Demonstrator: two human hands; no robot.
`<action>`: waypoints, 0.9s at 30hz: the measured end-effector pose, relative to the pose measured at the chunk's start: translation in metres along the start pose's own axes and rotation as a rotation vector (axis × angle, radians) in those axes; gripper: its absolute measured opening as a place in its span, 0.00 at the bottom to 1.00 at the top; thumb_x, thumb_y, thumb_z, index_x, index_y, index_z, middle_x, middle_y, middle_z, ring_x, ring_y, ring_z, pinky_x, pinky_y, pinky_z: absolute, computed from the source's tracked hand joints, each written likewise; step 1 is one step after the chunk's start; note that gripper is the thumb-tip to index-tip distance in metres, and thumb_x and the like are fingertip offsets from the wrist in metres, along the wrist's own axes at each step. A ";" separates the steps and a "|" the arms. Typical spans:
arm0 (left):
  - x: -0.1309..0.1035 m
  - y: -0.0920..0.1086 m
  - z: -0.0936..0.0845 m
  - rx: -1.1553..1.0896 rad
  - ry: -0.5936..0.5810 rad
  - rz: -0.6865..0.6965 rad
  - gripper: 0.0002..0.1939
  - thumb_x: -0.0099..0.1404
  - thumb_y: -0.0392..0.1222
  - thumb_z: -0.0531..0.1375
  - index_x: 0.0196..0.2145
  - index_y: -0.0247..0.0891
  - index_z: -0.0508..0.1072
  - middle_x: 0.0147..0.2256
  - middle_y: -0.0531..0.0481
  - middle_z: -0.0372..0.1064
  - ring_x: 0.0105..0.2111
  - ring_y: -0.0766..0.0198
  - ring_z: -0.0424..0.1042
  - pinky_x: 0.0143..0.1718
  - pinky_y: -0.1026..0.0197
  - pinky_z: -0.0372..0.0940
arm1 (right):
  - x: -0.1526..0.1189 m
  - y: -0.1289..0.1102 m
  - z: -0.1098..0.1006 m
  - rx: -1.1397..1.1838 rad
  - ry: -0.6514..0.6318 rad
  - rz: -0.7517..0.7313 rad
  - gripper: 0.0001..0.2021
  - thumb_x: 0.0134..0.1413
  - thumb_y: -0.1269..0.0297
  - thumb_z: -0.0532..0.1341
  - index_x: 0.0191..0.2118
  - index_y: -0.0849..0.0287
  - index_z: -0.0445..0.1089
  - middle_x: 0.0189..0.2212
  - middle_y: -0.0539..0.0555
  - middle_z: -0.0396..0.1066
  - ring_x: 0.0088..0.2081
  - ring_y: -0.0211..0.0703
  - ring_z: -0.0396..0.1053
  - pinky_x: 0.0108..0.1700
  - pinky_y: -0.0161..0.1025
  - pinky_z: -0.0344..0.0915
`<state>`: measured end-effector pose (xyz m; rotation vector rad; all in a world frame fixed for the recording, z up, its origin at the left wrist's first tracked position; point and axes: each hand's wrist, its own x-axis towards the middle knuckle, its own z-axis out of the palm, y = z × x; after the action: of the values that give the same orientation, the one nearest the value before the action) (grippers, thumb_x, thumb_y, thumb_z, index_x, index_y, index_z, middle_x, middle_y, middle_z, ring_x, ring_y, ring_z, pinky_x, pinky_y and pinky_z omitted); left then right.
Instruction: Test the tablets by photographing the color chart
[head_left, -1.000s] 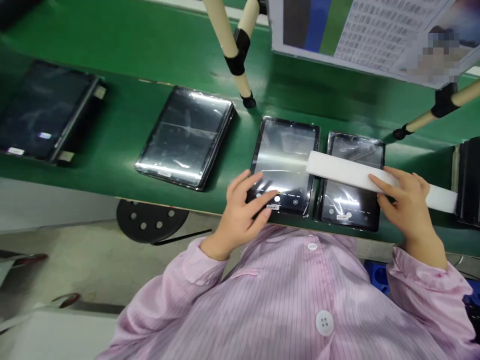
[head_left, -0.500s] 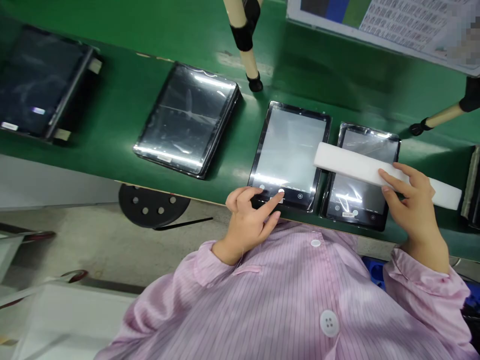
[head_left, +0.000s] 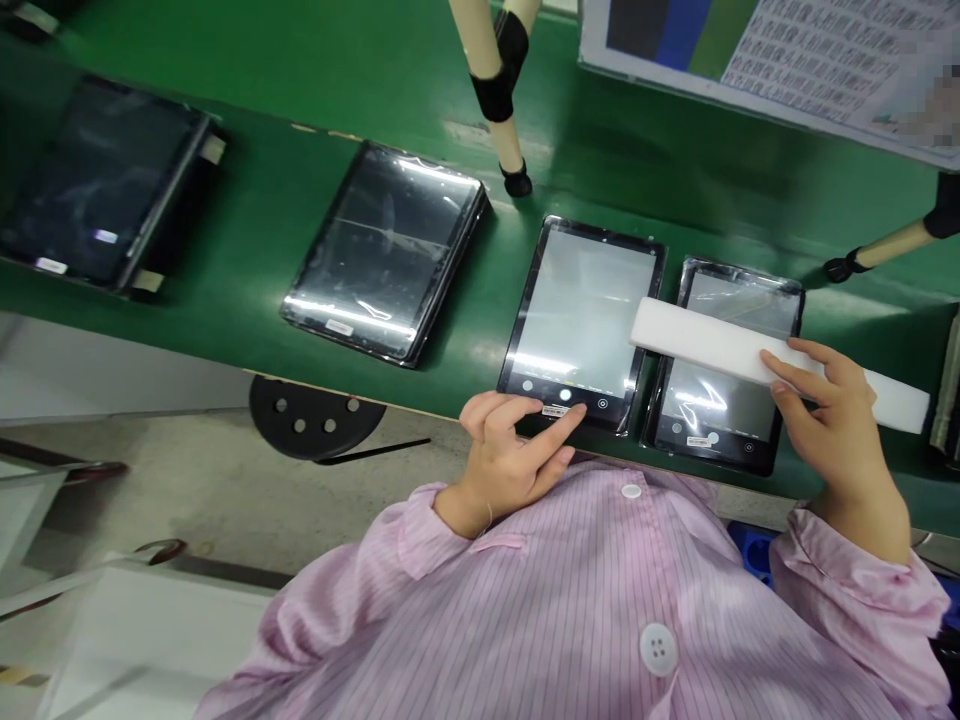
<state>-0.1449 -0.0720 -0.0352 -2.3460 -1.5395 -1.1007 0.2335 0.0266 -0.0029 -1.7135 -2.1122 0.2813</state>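
A lit tablet [head_left: 589, 305] with a pale screen lies in front of me. My left hand [head_left: 514, 450] is at its lower edge, index finger stretched over the strip beside the round white button, other fingers curled, holding nothing. A second tablet [head_left: 720, 400] lies to its right. Across that one rests a long white foam bar [head_left: 705, 338], its left end over the first tablet's right edge. My right hand [head_left: 844, 420] has its fingertips on the bar; thumb and index finger are at its lower edge.
Stacked dark tablets [head_left: 386, 250] lie left of centre, another stack [head_left: 105, 190] at far left. Jointed poles [head_left: 506, 120] stand behind the tablets. A printed board [head_left: 780, 70] is at the upper right. Below the green table [head_left: 247, 230] is a black stool [head_left: 315, 415].
My left index finger has moved right, off the round white button on the lit tablet. The whole view has shifted slightly. My right hand stays on the bar.
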 end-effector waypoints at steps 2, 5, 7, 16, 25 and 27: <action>0.011 0.006 0.003 -0.033 0.006 0.070 0.20 0.77 0.48 0.56 0.58 0.46 0.81 0.47 0.42 0.60 0.50 0.50 0.60 0.56 0.45 0.59 | 0.000 -0.001 -0.001 0.009 -0.009 -0.006 0.17 0.69 0.51 0.58 0.55 0.42 0.81 0.64 0.57 0.72 0.66 0.64 0.67 0.66 0.72 0.55; 0.024 0.020 0.011 -0.107 -0.024 0.154 0.15 0.75 0.46 0.58 0.50 0.42 0.84 0.45 0.42 0.62 0.49 0.51 0.60 0.56 0.46 0.59 | -0.001 -0.002 -0.002 0.022 -0.029 -0.020 0.18 0.69 0.53 0.58 0.56 0.44 0.81 0.65 0.59 0.71 0.67 0.66 0.66 0.65 0.72 0.54; 0.030 0.031 0.018 -0.161 -0.074 0.208 0.14 0.75 0.44 0.59 0.50 0.42 0.83 0.43 0.44 0.64 0.48 0.53 0.60 0.54 0.49 0.59 | -0.001 -0.002 -0.003 0.030 -0.038 -0.037 0.18 0.70 0.53 0.57 0.57 0.46 0.80 0.65 0.60 0.70 0.68 0.66 0.66 0.65 0.71 0.53; 0.048 0.057 0.037 -0.129 -0.343 0.299 0.17 0.74 0.48 0.62 0.58 0.48 0.80 0.47 0.43 0.69 0.50 0.51 0.58 0.51 0.52 0.57 | -0.001 0.006 -0.006 -0.150 -0.062 -0.164 0.17 0.70 0.62 0.59 0.58 0.46 0.79 0.63 0.60 0.72 0.59 0.58 0.71 0.61 0.60 0.57; 0.065 0.068 0.050 -0.118 -0.411 0.404 0.17 0.76 0.47 0.60 0.58 0.47 0.80 0.49 0.40 0.67 0.49 0.49 0.60 0.48 0.49 0.56 | -0.089 0.036 -0.030 -0.283 0.028 0.012 0.19 0.71 0.66 0.60 0.62 0.50 0.76 0.60 0.67 0.70 0.57 0.64 0.70 0.51 0.60 0.68; 0.064 0.070 0.053 -0.110 -0.415 0.406 0.17 0.75 0.46 0.61 0.58 0.46 0.80 0.49 0.40 0.68 0.49 0.49 0.60 0.49 0.49 0.56 | -0.108 0.040 -0.035 -0.286 0.034 0.055 0.18 0.70 0.66 0.61 0.62 0.52 0.77 0.60 0.68 0.70 0.56 0.66 0.71 0.51 0.61 0.70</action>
<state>-0.0460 -0.0323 -0.0136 -2.9229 -1.0309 -0.6490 0.3023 -0.0725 -0.0073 -1.9208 -2.1664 -0.0389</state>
